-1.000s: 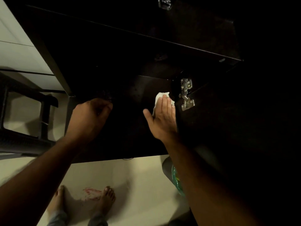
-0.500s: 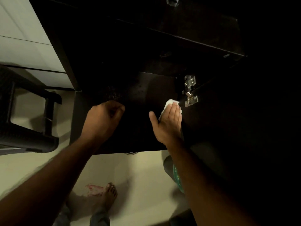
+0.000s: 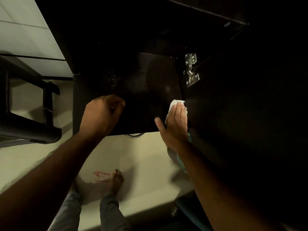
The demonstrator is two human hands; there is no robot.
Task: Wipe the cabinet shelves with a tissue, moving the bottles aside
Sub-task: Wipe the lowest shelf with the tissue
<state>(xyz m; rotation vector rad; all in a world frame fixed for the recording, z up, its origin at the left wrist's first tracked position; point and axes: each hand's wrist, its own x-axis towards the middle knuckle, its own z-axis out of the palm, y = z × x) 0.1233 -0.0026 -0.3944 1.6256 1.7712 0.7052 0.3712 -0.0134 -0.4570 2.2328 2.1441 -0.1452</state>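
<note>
A dark cabinet shelf [image 3: 146, 84] fills the middle of the head view, dim and hard to read. My right hand [image 3: 175, 125] lies flat with straight fingers on a white tissue [image 3: 174, 105], pressing it against the shelf's right front corner beside the cabinet wall. My left hand [image 3: 103, 115] is curled into a fist at the shelf's left front; whether it holds anything is hidden. No bottles can be made out on the shelf in the darkness.
A metal door hinge [image 3: 190, 70] sits on the cabinet's right wall just above the tissue. A dark stool [image 3: 25, 114] stands on the left. A greenish round object [image 3: 180, 161] lies on the pale floor under my right forearm. My foot [image 3: 115, 180] shows below.
My right hand has slid the tissue toward the shelf's front edge, away from the hinge. My left hand has stayed curled at the shelf's left front. The view has shifted.
</note>
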